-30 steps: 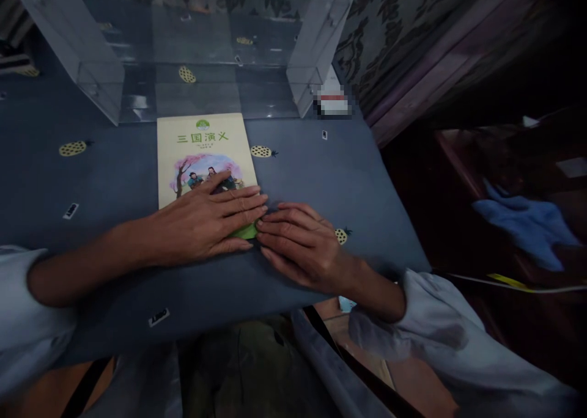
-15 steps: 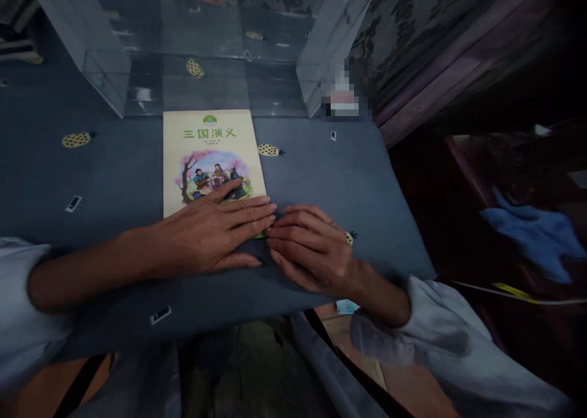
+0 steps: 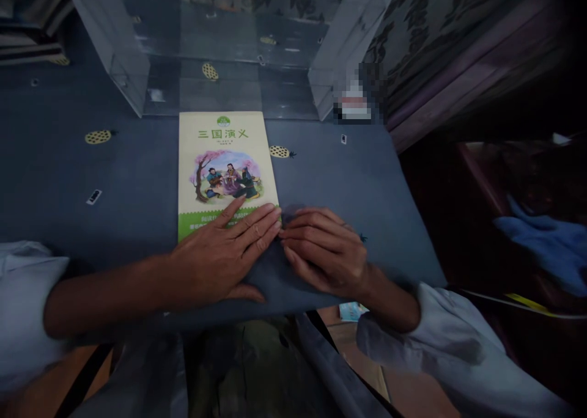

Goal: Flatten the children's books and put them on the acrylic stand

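Note:
A book [image 3: 227,161] with a cream and green cover lies face up on the dark tablecloth [image 3: 137,179], its picture and title uncovered. My left hand [image 3: 224,250] rests flat over its lower edge, fingers stretched towards the lower right corner and thumb apart. At that corner my right hand [image 3: 325,247] has its fingers bent and pressed together, the fingertips beside the book's edge. Whether anything is between them is hidden.
Behind the book stands a clear plastic case [image 3: 220,88]. A stack of books [image 3: 30,39] is at the far left. A blurred object [image 3: 355,103] sits right of the case. Blue cloth [image 3: 545,241] lies off the table's right side.
The whole view has shifted, carrying the scene slightly right. My left hand has slid down the cover, uncovering the lower picture and part of the green band. My right hand stays at the corner.

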The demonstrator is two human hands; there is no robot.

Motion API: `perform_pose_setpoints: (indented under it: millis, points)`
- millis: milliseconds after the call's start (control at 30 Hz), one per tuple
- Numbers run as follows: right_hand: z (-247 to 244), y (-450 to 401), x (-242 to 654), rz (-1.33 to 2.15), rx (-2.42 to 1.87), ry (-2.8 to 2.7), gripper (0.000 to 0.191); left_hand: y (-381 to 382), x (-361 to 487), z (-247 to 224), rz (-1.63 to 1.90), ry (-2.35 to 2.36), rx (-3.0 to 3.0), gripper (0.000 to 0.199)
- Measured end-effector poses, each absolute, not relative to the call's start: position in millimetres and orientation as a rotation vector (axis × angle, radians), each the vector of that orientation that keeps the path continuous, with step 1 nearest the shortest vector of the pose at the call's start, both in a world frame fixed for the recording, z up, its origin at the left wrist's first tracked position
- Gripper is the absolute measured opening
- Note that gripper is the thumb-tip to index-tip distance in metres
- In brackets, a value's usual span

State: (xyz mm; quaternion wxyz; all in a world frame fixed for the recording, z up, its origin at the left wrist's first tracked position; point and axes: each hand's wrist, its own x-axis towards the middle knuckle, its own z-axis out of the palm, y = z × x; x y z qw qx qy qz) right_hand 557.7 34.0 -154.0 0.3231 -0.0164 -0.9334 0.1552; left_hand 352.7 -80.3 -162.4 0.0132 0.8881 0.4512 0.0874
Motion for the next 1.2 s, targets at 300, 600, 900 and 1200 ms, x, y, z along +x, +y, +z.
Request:
perform_pose_setpoints:
  millis: [300,600,900,1200]
  points:
    - [-153.3,34.9,559.3,0.393,-0.030,-2.499,0.011,-95.2,360.1,-162.7,0.243,1.514,2.699,0.094]
    - [-154.1,33.8,559.4,0.402,-0.028,-2.499,0.010,-107.7,359.4,-159.9,0.200,1.529,2.706,0.098]
    - [-154.2,33.0,560.1,0.399,-0.048,-2.512,0.010,-122.8,363.7,-156.3,0.184,1.651,2.651,0.084]
    - [-153.5,33.8,560.4,0.394,-0.050,-2.534,0.012,-133.7,376.8,-148.5,0.178,1.827,2.601,0.075]
